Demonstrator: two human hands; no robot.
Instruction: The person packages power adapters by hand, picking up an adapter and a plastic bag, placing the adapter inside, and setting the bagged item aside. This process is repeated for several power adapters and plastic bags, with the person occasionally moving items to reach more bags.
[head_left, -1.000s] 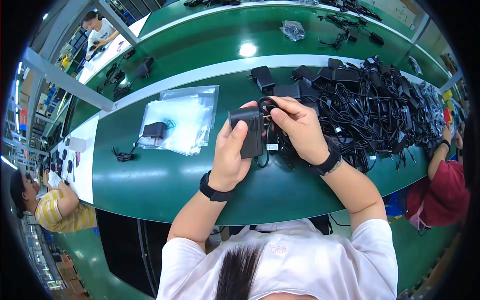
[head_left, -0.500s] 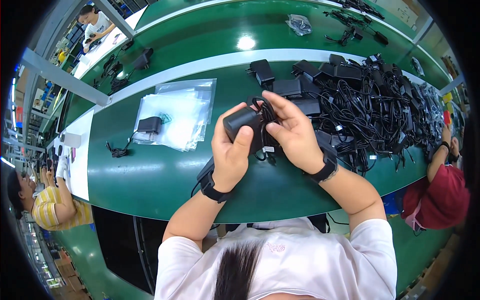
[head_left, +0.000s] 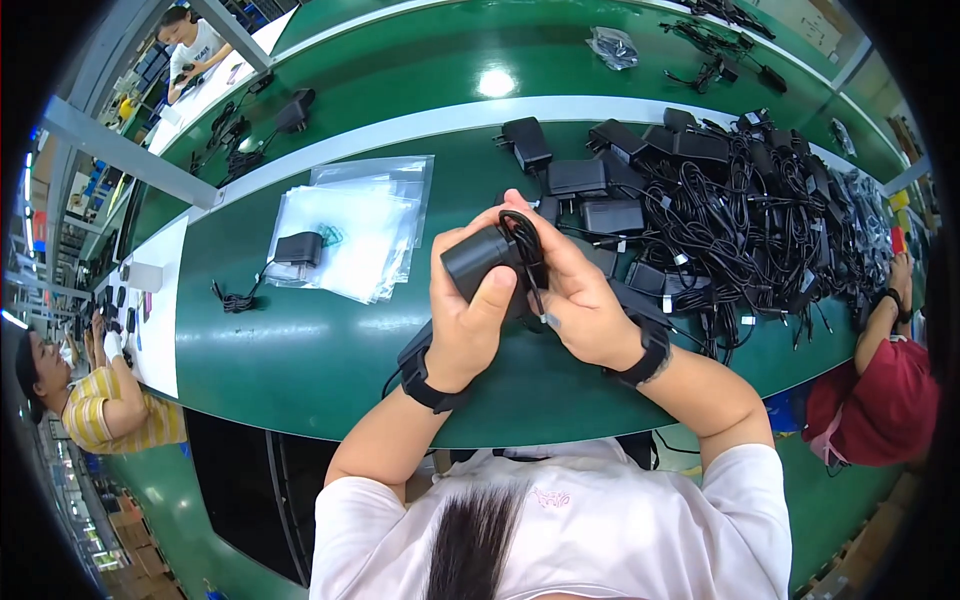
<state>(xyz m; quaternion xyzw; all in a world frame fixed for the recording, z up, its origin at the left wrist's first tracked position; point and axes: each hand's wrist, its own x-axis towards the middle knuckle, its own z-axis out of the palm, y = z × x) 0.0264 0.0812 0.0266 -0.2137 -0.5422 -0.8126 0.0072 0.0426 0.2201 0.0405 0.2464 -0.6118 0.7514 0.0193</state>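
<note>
Between my hands, above the green table, is a black power adapter [head_left: 474, 262] with its cord [head_left: 524, 242] looped into a small bundle against it. My left hand [head_left: 463, 325] is closed around the adapter body, thumb laid across its near side. My right hand [head_left: 592, 312] cups the cord bundle from the right, its fingers around the loops. A short cord end hangs down between the hands. To the left, a second black adapter [head_left: 298, 249] with its cord lies on a stack of clear plastic bags [head_left: 355, 235].
A large heap of black adapters and tangled cords [head_left: 735, 205] covers the right of the table. Beyond a white ledge [head_left: 450, 118] runs a green surface carrying a bagged item [head_left: 612, 48] and more adapters [head_left: 296, 110]. Other people sit left, right and far left.
My right thumb has come off the top of the cord, and the loops now sit upright beside the adapter. Things on the far green surface have shifted slightly right.
</note>
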